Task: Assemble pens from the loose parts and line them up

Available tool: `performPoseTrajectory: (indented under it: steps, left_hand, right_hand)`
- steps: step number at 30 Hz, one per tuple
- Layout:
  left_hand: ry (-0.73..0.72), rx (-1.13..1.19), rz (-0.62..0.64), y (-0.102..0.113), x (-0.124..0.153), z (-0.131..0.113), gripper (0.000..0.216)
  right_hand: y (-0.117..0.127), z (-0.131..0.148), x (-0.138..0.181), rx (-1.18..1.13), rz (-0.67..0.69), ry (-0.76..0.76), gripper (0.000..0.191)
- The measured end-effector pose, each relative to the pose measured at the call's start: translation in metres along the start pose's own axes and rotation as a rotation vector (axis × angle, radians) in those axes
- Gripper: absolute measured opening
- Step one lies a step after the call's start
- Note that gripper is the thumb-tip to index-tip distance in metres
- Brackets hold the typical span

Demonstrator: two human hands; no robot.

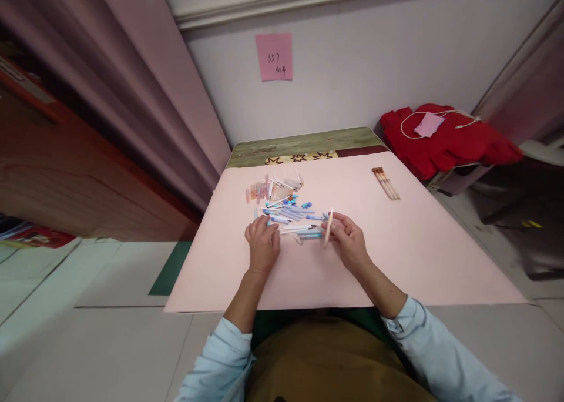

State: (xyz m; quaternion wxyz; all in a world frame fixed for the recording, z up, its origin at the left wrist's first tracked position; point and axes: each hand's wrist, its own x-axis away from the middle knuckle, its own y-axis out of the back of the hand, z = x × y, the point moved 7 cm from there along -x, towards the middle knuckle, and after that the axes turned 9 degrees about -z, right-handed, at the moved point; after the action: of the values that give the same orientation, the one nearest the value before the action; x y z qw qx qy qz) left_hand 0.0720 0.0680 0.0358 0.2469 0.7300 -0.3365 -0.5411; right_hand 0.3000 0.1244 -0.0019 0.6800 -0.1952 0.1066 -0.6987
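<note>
My right hand [351,240] pinches a cream-coloured pen [328,230] between thumb and fingers. The pen is tilted nearly upright, its pale pointed end up, just above the table. At the near left edge of a spread of pen parts, my left hand [263,246] has its fingers curled down among the pieces. What they hold, if anything, is hidden. Between the hands lie white pen refills [297,229] with dark tips and a teal pen part [311,235]. Just beyond them are several periwinkle barrels [297,212] and small blue pieces [307,205].
Pinkish-brown translucent parts [259,190] lie at the far left of the spread. Several cream pens with brown tops [386,184] lie side by side at the right. Pale pink paper covers the table [423,255]. Red cloth [445,143] with a white cable sits beyond its right edge.
</note>
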Motion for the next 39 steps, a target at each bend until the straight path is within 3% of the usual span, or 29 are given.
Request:
performPoseTrajectory:
  steps: [23, 32, 39]
  left_hand:
    - [0.058, 0.014, -0.002, 0.002, -0.002, 0.005, 0.015]
    - [0.01, 0.029, 0.248, -0.017, -0.027, 0.005, 0.014]
    - [0.015, -0.009, 0.307, -0.024, -0.034, -0.001, 0.017]
  right_hand:
    - [-0.003, -0.003, 0.002, 0.06, 0.065, 0.044, 0.041]
    - [-0.005, -0.003, 0.003, 0.089, 0.085, 0.045, 0.041]
    - [-0.008, -0.003, 0.003, 0.075, 0.109, 0.043, 0.04]
